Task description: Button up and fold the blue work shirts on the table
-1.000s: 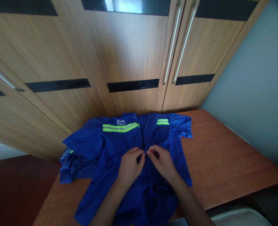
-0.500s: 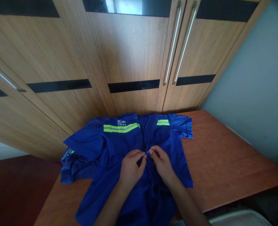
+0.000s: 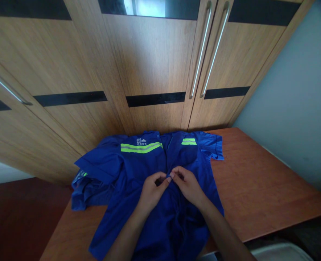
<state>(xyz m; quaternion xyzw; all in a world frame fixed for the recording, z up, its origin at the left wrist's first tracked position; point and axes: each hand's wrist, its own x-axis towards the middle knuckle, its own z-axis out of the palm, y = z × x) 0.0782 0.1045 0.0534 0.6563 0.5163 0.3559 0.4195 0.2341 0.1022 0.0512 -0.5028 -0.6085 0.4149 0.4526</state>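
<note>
A blue short-sleeved work shirt (image 3: pixel 141 166) with yellow-green reflective bands and white lettering on the chest lies spread out, collar away from me. My left hand (image 3: pixel 154 188) pinches the front edge of the shirt near its middle, thumb and forefinger together. Right against it, my right hand (image 3: pixel 186 185) also pinches the shirt's front edge, and the fingertips of both hands nearly meet. The small spot of cloth between them is mostly covered by my fingers. Above the hands the two front halves part toward the collar.
Under the shirt is a reddish-brown wooden table (image 3: pixel 258 188). Another folded blue garment (image 3: pixel 95 192) lies beneath the left sleeve. A wooden cabinet (image 3: pixel 155 54) with metal handles stands behind, touching the table's far edge. A pale wall (image 3: pixel 293 108) rises on the right.
My thumbs and fingertips have come closer together over the shirt's front edge, and the small pale spot between them is now covered. The shirt lies much as before.
</note>
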